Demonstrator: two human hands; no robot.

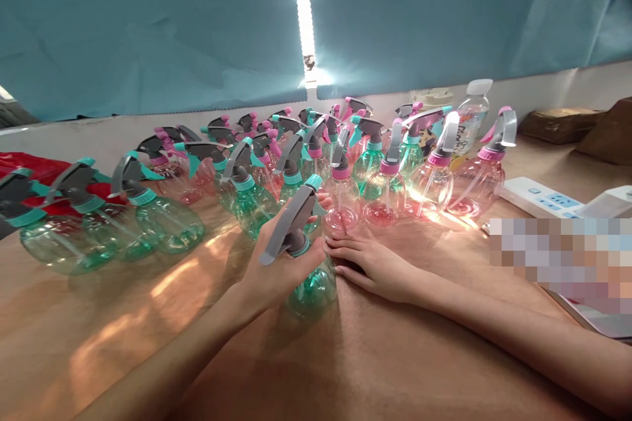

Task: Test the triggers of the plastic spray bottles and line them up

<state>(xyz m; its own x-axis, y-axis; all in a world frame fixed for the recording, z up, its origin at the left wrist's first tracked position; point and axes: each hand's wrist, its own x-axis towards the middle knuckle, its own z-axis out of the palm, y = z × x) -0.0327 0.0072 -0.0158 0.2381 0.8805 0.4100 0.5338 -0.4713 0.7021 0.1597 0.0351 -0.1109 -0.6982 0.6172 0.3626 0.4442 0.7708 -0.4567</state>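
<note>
My left hand (276, 263) is wrapped round the neck of a clear green spray bottle (314, 293) with a grey trigger and a teal nozzle and collar. The bottle is upright, low over or on the tabletop; I cannot tell whether its base touches. Just right of it, my right hand (378, 266) lies on the table with its fingers stretched toward the bottle, holding nothing. Its fingertips are near the foot of a pink spray bottle (342, 204). More green spray bottles (170, 227) stand to the left, and pink spray bottles (478, 184) to the right.
Behind stand several rows of pink and green bottles. A clear bottle with a white cap (476, 112) is at the back right. Further right are a white device with blue buttons (543, 198), brown packages (560, 123) and a blurred-out item. Red plastic (29, 168) lies far left.
</note>
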